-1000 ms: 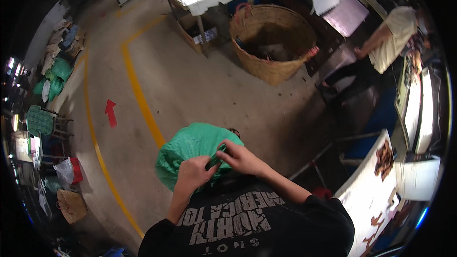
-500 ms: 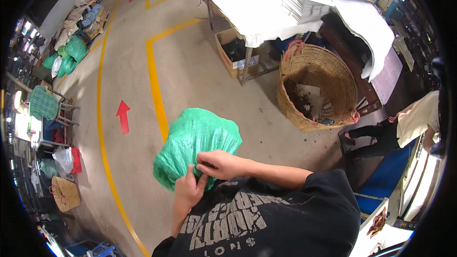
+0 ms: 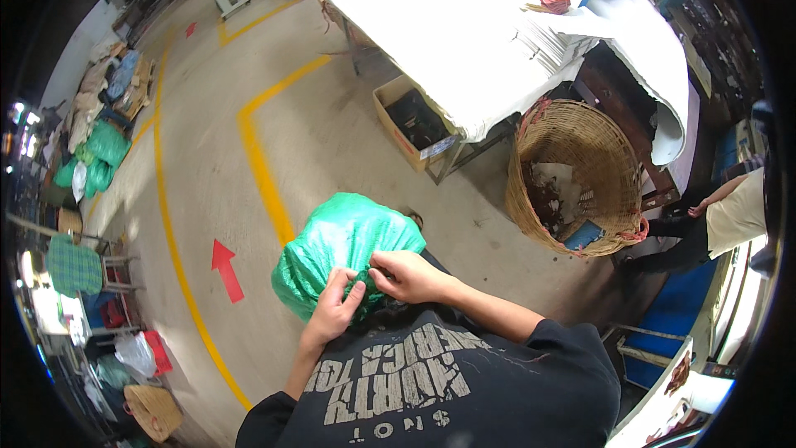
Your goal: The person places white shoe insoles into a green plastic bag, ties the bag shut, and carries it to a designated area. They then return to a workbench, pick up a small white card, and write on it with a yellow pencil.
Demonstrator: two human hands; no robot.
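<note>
The green sack [image 3: 344, 245] is big, round and puffy, like a stuffed pillow. It is made of shiny woven plastic with lots of crinkles, and light glints off its top. It sits right in front of the person's chest, above the grey floor [image 3: 332, 129], close to the black shirt [image 3: 431, 382].

Both hands are at the near edge of the sack. The left hand [image 3: 334, 309] lies on the green plastic with its fingers bent, pinching a fold of it. The right hand [image 3: 406, 275] is just beside it, fingers curled tight on the same bunched edge. So both hands are gripping the sack, and the 2 hands almost touch each other.

A red arrow [image 3: 224, 270] is painted on the floor to the left of the sack, next to a long yellow line [image 3: 170, 224]. Past the sack stands a table with a white cloth [image 3: 452, 33]. A cardboard box [image 3: 412, 129] sits under the table edge. A large woven basket [image 3: 576, 178] stands to the right, well apart from the sack, with scraps inside. Another person in a pale top [image 3: 734, 216] bends near the basket. More green bags [image 3: 99, 153] are piled far off on the left.
</note>
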